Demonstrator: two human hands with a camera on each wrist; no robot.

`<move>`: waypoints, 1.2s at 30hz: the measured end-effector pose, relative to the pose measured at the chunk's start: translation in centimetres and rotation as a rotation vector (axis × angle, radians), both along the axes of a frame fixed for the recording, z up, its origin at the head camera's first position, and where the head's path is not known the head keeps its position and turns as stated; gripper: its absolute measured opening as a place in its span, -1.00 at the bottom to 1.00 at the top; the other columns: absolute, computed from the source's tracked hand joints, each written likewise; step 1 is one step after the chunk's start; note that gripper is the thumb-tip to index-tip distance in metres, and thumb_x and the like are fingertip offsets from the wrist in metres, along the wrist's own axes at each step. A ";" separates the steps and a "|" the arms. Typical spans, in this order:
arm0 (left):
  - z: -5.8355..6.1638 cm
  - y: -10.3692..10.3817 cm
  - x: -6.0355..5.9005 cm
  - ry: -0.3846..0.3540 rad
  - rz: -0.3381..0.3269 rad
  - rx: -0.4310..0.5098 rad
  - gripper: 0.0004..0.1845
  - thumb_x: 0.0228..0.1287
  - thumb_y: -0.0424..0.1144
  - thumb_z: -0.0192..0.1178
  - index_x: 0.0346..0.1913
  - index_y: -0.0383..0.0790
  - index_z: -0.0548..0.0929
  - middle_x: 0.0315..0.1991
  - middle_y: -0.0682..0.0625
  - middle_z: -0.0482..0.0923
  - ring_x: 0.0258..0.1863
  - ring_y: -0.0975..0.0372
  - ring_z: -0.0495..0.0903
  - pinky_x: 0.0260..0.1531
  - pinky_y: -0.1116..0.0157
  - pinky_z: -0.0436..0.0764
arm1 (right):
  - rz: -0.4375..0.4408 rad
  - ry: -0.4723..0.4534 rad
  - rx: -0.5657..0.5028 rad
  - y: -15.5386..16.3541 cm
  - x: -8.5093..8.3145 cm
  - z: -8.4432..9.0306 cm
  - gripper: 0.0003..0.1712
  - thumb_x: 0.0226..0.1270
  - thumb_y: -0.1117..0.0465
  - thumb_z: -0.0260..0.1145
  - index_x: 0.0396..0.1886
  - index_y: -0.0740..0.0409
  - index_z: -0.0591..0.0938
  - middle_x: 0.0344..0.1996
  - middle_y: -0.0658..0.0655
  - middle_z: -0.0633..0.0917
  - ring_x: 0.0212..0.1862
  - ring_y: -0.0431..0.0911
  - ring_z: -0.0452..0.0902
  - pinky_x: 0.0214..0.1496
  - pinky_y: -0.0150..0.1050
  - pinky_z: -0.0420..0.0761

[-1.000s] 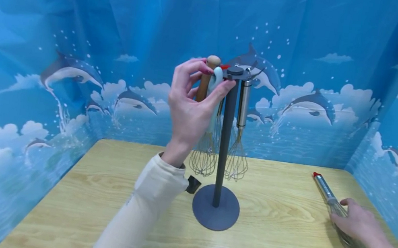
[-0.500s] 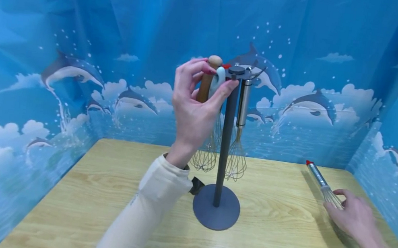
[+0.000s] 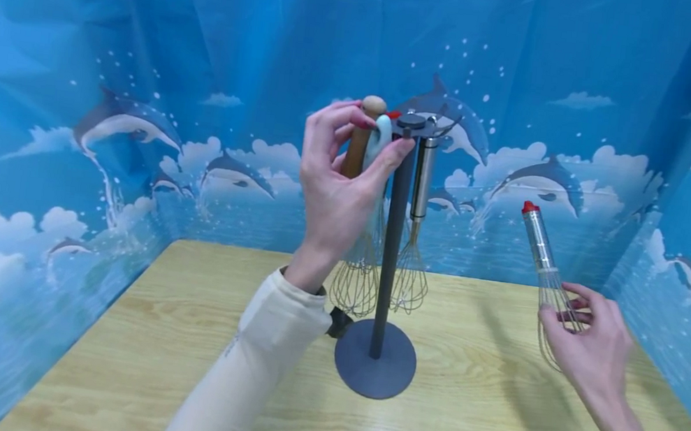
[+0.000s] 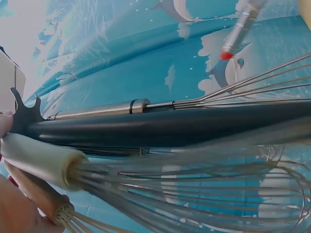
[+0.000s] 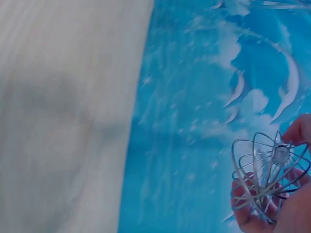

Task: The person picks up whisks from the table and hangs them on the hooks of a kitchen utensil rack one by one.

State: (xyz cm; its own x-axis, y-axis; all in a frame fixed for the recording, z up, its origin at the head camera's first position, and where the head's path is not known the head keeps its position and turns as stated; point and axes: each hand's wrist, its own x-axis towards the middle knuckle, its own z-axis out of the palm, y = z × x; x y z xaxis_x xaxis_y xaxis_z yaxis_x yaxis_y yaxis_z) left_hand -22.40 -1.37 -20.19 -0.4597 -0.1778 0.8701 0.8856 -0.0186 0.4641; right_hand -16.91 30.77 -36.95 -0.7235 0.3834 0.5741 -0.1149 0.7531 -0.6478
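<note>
My left hand [image 3: 335, 197] is raised at the top of a dark whisk stand [image 3: 390, 248], pinching the upper end of a whisk with a light blue handle [image 3: 382, 138]; its thumb tip lies against the stand's top. Close behind those fingers hangs a wooden-handled whisk [image 3: 357, 152]. On the stand's right side hangs a steel-handled whisk [image 3: 423, 181]. To the right, my right hand [image 3: 591, 340] grips a silver whisk with a red tip [image 3: 538, 237] by its wires, handle tilted up and above the table. The right wrist view shows its wire loops [image 5: 265, 194] within the curled fingers.
The stand's round base [image 3: 374, 373] rests on a light wooden table [image 3: 181, 339]. A blue dolphin-print curtain [image 3: 269, 95] encloses the back and both sides. In the left wrist view, another dark handle [image 4: 107, 151] lies behind the black pole [image 4: 160, 127].
My right hand has lifted the red-tipped whisk off the table, moving it up and leftward with the handle tipping more upright. My left hand has shifted slightly right and otherwise stays at the stand's top.
</note>
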 end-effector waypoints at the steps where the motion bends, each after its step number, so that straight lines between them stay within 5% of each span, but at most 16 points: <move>1: -0.1 -0.1 0.0 -0.002 -0.002 -0.001 -0.60 0.19 -0.40 0.45 0.01 -0.45 0.52 0.24 -0.24 0.37 0.16 0.08 0.59 0.12 0.18 0.71 | 0.010 0.035 -0.018 -0.5 0.1 0.3 -0.51 0.23 0.24 0.40 0.18 0.19 0.66 -0.20 -0.05 0.53 -0.38 -0.62 0.36 -0.32 -0.70 0.41; 8: -0.7 -0.8 0.1 -0.016 -0.020 -0.015 -0.64 0.27 -0.37 0.37 0.06 -0.44 0.54 0.29 -0.23 0.39 0.21 0.07 0.60 0.14 0.12 0.70 | 0.087 0.220 -0.069 -3.2 0.8 2.0 -0.49 0.20 0.39 0.41 0.19 0.25 0.65 -0.19 -0.34 0.44 -0.30 -0.53 0.49 -0.34 -0.79 0.49; 25: -1.4 -1.8 0.6 -0.002 -0.006 -0.073 -0.63 0.38 -0.34 0.26 0.18 -0.41 0.57 0.34 -0.20 0.45 0.22 0.11 0.61 0.11 0.12 0.73 | 0.395 0.541 -0.256 -7.1 1.7 5.5 -0.44 0.01 0.70 0.28 0.12 0.62 0.56 -0.07 -0.03 0.54 -0.18 -0.27 0.66 -0.11 -0.57 0.69; 36: -1.5 -1.5 0.7 0.002 -0.008 -0.065 -0.64 0.39 -0.35 0.25 0.18 -0.41 0.57 0.34 -0.19 0.44 0.21 0.12 0.62 0.04 0.14 0.76 | 0.501 0.595 -0.243 -9.4 1.9 7.3 -0.46 0.03 0.69 0.27 0.12 0.61 0.56 -0.07 -0.02 0.56 -0.20 -0.23 0.66 -0.16 -0.56 0.69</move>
